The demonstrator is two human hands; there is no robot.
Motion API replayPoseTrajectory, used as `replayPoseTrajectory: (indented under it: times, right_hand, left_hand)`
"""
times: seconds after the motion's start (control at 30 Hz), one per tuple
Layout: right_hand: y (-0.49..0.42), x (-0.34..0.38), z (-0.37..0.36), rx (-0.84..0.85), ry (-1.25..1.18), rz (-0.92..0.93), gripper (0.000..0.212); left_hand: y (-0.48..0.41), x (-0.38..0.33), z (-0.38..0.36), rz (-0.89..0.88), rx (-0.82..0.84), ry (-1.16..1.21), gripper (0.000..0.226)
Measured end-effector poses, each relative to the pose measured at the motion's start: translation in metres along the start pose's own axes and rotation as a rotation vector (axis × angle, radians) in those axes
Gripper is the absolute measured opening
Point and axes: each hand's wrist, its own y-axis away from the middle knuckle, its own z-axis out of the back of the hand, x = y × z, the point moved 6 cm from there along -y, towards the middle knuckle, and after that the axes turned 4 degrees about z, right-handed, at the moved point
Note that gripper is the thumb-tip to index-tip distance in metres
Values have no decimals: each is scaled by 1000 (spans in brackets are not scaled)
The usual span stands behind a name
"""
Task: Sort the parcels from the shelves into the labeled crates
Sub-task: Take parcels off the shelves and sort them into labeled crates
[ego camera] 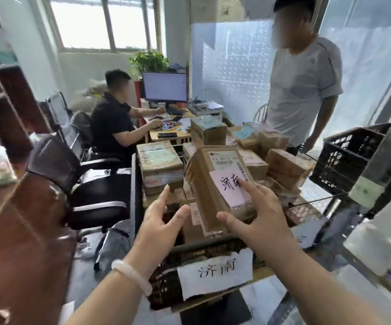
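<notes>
Parcel (204, 184) | right hand (262, 216) fingers pinch its near end | left hand (159, 219) fingers spread, just beside | above crate (161, 285)

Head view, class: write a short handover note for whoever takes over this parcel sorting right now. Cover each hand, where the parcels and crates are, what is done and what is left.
Left hand: open, beside the parcel, not touching it.
Right hand: holds the parcel, thumb at its near edge, forefinger on its pink label.
Parcel: tilted above the near crate; its label matches the crate's white label.
Done: some boxes already lie in that crate.
Left: lower this one in, then probably the stacked parcels beyond. A black crate stands at the right.
</notes>
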Motion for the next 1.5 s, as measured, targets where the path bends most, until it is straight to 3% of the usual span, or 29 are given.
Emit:
replayPoseTrajectory:
  times: [0.27,0.63,0.87,1.03,1.13,1.27,1.5]
  right_hand:
    - [-50,13,-100,393,101,8,98]
    - [-66,-2,-186,763,285,-61,116]
    - [-63,0,-211,977,324,-34,108]
    - [-57,4,-231,1234,427,153,75]
    - [-64,0,-230,1188,439,171,73]
    - [-83,3,-204,977,355,273,82]
    - [-84,-9,-113,575,331,359,86]
  left_hand:
    - [-17,9,57,107,-269,-39,69]
    - [-16,29,77,202,-418,-138,62]
    - [-20,49,74,236,-447,-153,58]
    - [-21,53,76,242,-473,-166,58]
    - [-22,54,77,236,-453,-258,59]
    - [-25,49,63,177,-346,-420,62]
    - [-37,19,20,-90,-188,-725,65]
